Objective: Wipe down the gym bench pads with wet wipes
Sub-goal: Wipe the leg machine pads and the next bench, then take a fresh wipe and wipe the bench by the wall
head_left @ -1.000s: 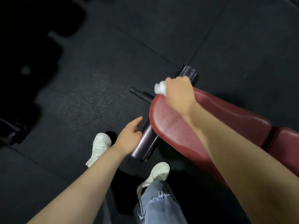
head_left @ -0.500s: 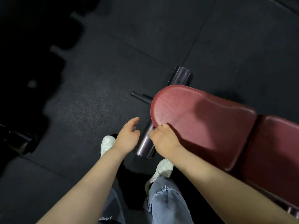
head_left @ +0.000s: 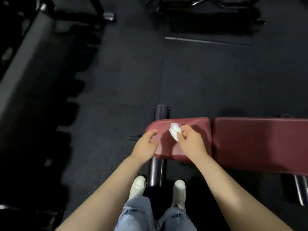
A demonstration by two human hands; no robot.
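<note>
A dark red seat pad [head_left: 198,125] of the gym bench lies in front of me, and the longer red back pad [head_left: 260,140] runs off to the right. My right hand [head_left: 191,142] pinches a crumpled white wet wipe [head_left: 174,130] just above the seat pad. Over the pad's left end hovers my left hand [head_left: 145,145], fingers loosely spread and holding nothing.
The bench's dark metal foot bar [head_left: 158,167] crosses under the seat pad, just ahead of my white shoes [head_left: 137,186]. A small peg [head_left: 134,138] sticks out left. A dumbbell rack [head_left: 25,67] lines the left side. More dark equipment [head_left: 208,17] stands at the back on the rubber floor.
The view swung so the bench now runs straight to the right. My right hand rose from the pad's near edge to its middle, wipe now showing. My left hand moved over the pad's left end.
</note>
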